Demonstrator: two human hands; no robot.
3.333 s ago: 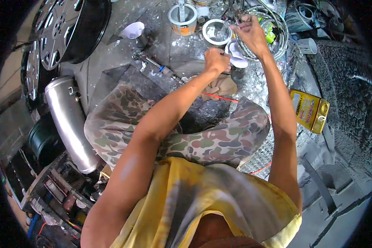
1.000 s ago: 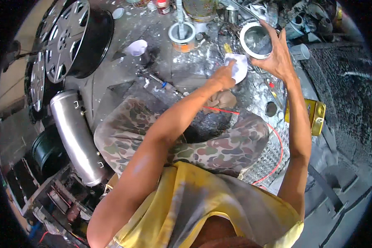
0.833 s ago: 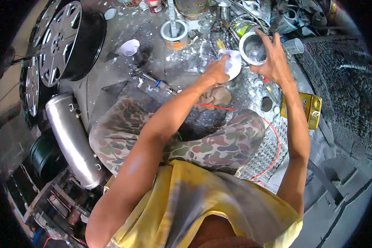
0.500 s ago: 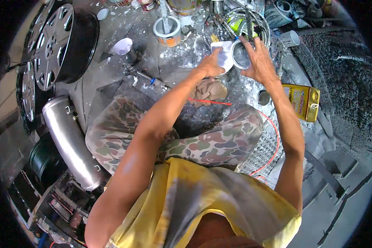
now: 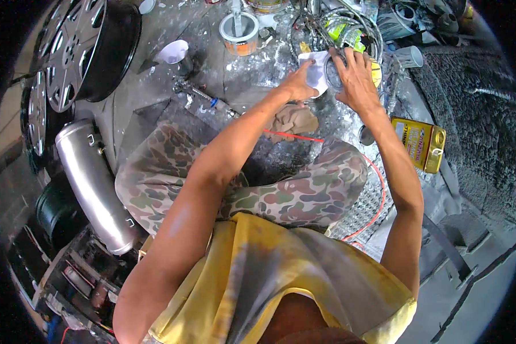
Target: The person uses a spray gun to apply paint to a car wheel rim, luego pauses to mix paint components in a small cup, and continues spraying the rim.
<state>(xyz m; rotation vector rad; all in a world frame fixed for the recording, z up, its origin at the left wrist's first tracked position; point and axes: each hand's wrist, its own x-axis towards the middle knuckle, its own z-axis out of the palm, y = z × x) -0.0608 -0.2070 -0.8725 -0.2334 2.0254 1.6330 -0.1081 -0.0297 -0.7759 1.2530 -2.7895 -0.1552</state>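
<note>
My left hand [image 5: 299, 85] grips the near left side of a white, thin-walled, cup-like piece [image 5: 317, 73], thumb and fingers on its edge. Close beside it, my right hand [image 5: 358, 83] is wrapped over a round tin can [image 5: 376, 72] with a yellow side. The can is tipped to the left, its mouth against or very near the white piece. My fingers hide part of the rim, and I cannot tell what is inside. Just nearer lies a crumpled brown cloth or paper [image 5: 293, 120], with a thin red hose [image 5: 298, 136] along its near edge.
An orange-banded paint tin [image 5: 239, 46] holds a stirring stick. A dark cup [image 5: 182, 64] carries a white paper funnel [image 5: 174, 51]. A spray gun [image 5: 192, 92] lies on the floor. Right are a yellow rectangular can [image 5: 418, 143] and coiled hoses [image 5: 372, 28]; left, wheels [image 5: 74, 54] and a silver tank [image 5: 94, 186].
My right hand has tipped the tin can to the left, so its yellow side now shows. The white piece has shifted slightly right, close to the can's mouth.
</note>
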